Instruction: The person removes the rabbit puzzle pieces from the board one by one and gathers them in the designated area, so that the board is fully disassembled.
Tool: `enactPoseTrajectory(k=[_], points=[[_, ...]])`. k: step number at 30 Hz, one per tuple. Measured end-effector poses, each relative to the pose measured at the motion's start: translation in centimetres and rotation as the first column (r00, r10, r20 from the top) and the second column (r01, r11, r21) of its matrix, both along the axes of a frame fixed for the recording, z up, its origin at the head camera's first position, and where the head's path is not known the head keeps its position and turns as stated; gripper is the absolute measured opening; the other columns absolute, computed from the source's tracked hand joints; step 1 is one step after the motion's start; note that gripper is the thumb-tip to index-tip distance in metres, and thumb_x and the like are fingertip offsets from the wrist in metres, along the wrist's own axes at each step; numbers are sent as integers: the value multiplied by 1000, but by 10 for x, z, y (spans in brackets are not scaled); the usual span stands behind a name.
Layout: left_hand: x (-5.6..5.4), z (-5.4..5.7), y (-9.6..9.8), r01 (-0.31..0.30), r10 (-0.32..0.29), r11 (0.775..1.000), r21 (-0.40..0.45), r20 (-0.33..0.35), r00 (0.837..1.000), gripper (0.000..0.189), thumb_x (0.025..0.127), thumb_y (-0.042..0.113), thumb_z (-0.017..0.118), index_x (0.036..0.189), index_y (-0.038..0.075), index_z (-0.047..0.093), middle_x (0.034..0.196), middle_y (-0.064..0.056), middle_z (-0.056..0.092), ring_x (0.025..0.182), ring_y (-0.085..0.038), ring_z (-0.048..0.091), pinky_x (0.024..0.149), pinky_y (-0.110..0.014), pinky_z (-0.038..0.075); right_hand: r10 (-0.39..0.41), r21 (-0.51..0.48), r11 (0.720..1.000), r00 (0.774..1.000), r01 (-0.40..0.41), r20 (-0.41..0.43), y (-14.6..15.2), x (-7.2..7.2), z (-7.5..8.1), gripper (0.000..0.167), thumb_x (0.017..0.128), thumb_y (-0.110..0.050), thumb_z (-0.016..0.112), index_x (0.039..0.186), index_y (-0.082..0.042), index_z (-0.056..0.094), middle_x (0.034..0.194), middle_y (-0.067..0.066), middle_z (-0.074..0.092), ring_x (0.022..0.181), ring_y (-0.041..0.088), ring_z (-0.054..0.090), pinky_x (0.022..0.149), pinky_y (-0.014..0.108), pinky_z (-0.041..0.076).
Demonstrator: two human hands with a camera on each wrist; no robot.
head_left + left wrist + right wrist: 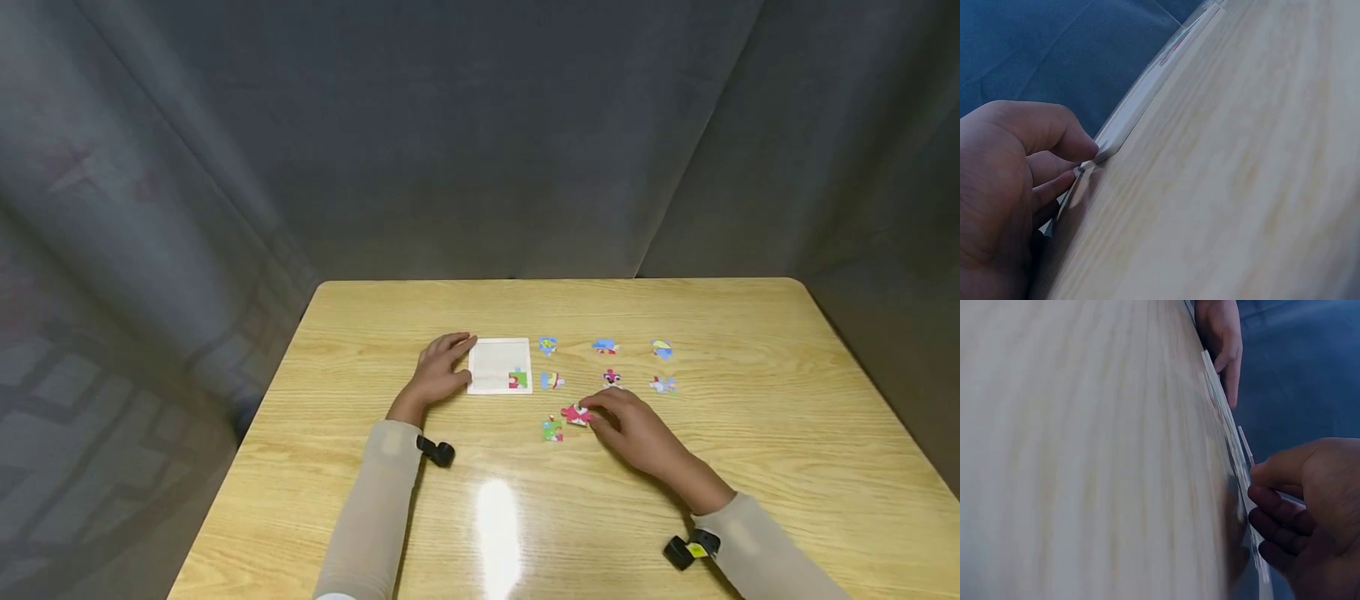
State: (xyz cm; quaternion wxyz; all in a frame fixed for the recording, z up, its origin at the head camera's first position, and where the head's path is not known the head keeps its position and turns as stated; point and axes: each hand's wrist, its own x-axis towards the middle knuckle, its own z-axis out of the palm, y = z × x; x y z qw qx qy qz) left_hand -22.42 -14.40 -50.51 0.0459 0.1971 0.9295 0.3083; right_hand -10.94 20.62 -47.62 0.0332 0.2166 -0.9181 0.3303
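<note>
My left hand holds the left side of a white square puzzle tray, with the thumb near its front corner and the index finger near its back corner. A green-and-red puzzle piece sits in the tray's front right corner. Between thumb and fingers, my right hand pinches a red puzzle piece, right of the tray. In the right wrist view this piece shows edge-on at the fingertips, tilted over the table. Just left of it lies a green puzzle piece.
Several loose pieces lie in rows right of the tray, among them a blue-and-yellow piece, a blue piece, a yellow-and-blue piece and a pink piece. The wooden table ends at a grey curtain.
</note>
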Motion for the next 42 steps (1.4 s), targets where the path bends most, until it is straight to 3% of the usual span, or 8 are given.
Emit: enactPoseTrajectory(k=[7, 15, 24, 42], points=[[-2, 2, 0, 14, -13, 1000, -25, 12, 1000, 67, 90, 21, 55, 154, 21, 33, 157, -1, 27, 146, -24, 14, 114, -51, 9, -34, 0, 999, 999, 34, -15, 18, 8, -1, 25, 92, -8, 67, 117, -12, 68, 111, -2, 64, 100, 19, 60, 80, 42, 49], [2, 0, -4, 29, -29, 1000, 7, 16, 999, 68, 89, 21, 54, 154, 18, 33, 157, -3, 27, 146, -26, 14, 114, -54, 7, 23, -24, 999, 998, -21, 58, 30, 11, 1, 25, 93, -13, 67, 118, -15, 67, 117, -4, 62, 112, 20, 57, 89, 46, 48], [5, 0, -6, 32, -32, 999, 9, 7, 999, 67, 90, 21, 55, 154, 19, 33, 157, -2, 27, 146, -26, 14, 113, -55, 7, 56, 40, 998, 998, -55, -19, 41, 14, 2, 27, 90, -6, 69, 116, -13, 68, 117, -2, 62, 104, 15, 56, 83, 41, 48], [6, 2, -7, 31, -31, 999, 15, 11, 999, 67, 91, 22, 55, 154, 19, 33, 157, -2, 27, 146, -26, 14, 114, -53, 6, 83, 29, 996, 997, -83, -4, 46, 14, 0, 28, 89, -3, 69, 115, -13, 69, 118, -2, 61, 107, 17, 56, 83, 40, 49]])
